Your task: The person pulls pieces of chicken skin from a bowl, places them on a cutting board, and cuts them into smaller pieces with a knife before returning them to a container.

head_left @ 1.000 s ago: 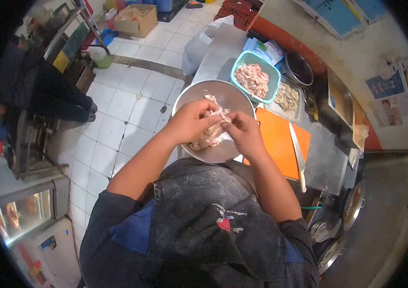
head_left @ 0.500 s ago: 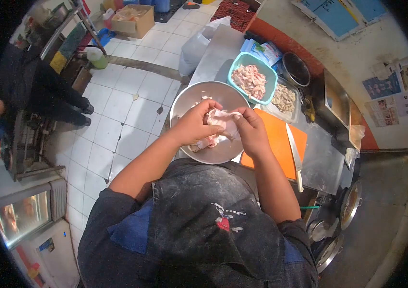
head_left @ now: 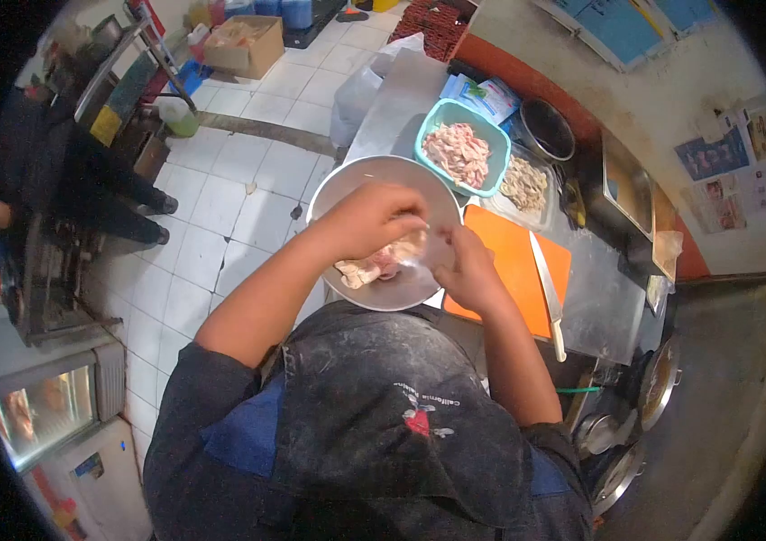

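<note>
A large steel bowl [head_left: 347, 185] sits on the metal counter and holds pieces of raw chicken [head_left: 374, 263]. My left hand [head_left: 372, 219] is over the bowl, fingers closed on a pale piece of the chicken. My right hand [head_left: 464, 266] is at the bowl's right rim, pinching the same piece from the other side. The image is blurred at the fingers. An orange cutting board [head_left: 513, 261] lies right of the bowl with a long knife [head_left: 545, 288] on it.
A teal basket of raw meat [head_left: 458, 149] stands behind the bowl, with a tray of chopped pieces [head_left: 527, 185] and a dark pot [head_left: 547, 129] further right. Another person [head_left: 85, 171] stands at the left by a stove. Pans [head_left: 662, 383] sit lower right.
Both hands have dropped lower into the bowl with the chicken piece, and the right hand has shifted toward the bowl's right rim. The view has tilted slightly.
</note>
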`<move>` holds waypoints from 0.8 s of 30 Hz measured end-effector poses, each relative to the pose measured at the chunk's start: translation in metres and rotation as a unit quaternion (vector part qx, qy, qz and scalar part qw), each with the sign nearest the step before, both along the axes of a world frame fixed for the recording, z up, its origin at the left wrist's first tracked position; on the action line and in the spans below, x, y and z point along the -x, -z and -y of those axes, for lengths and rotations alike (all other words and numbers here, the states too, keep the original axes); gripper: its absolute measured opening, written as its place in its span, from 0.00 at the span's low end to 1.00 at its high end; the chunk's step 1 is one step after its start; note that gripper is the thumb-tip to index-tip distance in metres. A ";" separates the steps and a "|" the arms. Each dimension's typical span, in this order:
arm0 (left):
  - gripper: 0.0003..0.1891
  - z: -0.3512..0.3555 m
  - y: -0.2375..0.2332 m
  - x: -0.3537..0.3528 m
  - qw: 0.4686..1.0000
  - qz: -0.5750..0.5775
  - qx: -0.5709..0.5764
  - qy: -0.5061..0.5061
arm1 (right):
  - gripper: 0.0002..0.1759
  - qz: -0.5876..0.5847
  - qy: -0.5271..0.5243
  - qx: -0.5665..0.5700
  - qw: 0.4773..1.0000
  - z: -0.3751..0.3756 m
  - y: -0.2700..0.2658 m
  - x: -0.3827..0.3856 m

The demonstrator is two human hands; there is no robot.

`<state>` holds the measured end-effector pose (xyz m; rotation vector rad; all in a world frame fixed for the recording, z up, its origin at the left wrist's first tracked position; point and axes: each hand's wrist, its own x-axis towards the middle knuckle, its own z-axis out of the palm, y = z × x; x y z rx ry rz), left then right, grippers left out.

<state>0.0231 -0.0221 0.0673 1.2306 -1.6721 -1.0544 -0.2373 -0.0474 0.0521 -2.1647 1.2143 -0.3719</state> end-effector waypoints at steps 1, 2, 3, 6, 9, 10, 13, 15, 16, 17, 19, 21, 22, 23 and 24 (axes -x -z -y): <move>0.10 0.002 -0.008 0.006 0.995 0.075 0.057 0.033 | 0.20 0.069 -0.011 0.100 0.993 -0.002 0.001 -0.004; 0.11 0.004 -0.016 0.011 0.980 0.149 0.115 0.066 | 0.20 0.070 -0.008 0.100 0.992 0.001 0.002 -0.008; 0.11 0.007 -0.024 0.016 0.980 0.150 0.115 0.068 | 0.19 0.146 -0.055 0.065 0.986 0.007 0.005 -0.013; 0.12 0.011 -0.051 0.024 0.977 0.168 0.092 0.098 | 0.16 0.232 -0.056 -0.057 0.969 0.018 0.007 -0.004; 0.11 0.013 -0.076 0.027 0.968 0.217 0.089 0.090 | 0.12 0.230 0.005 -0.174 0.957 0.024 -0.014 0.032; 0.10 0.016 -0.079 0.028 0.962 0.240 0.092 0.090 | 0.10 0.219 0.018 -0.203 0.954 0.027 -0.025 0.049; 0.07 0.026 -0.061 0.054 0.953 0.269 0.106 0.088 | 0.07 0.128 -0.067 -0.100 0.984 0.041 -0.043 0.107; 0.08 0.039 -0.036 0.087 0.962 0.245 0.095 0.073 | 0.07 0.101 -0.067 -0.055 0.991 0.054 -0.033 0.145; 0.08 0.042 -0.041 0.110 0.955 0.273 0.093 0.069 | 0.08 0.065 -0.031 -0.034 0.997 0.062 -0.027 0.163; 0.08 0.049 -0.034 0.131 0.954 0.273 0.093 0.075 | 0.09 0.029 0.005 -0.013 0.999 0.070 -0.020 0.179; 0.08 0.065 0.002 0.174 0.954 0.256 0.151 0.031 | 0.10 0.019 0.053 0.005 0.998 0.087 0.005 0.213; 0.09 0.073 0.036 0.213 0.956 0.260 0.131 0.034 | 0.12 -0.036 0.019 0.190 0.981 0.100 0.030 0.248; 0.09 0.071 0.053 0.231 0.953 0.269 0.138 0.028 | 0.11 -0.104 0.026 0.200 0.974 0.097 0.027 0.256; 0.09 0.068 0.069 0.249 0.949 0.279 0.146 0.021 | 0.11 -0.102 0.032 0.196 0.975 0.092 0.036 0.270; 0.09 0.061 0.085 0.262 0.945 0.288 0.150 0.047 | 0.10 -0.113 0.006 0.199 0.974 0.083 0.051 0.286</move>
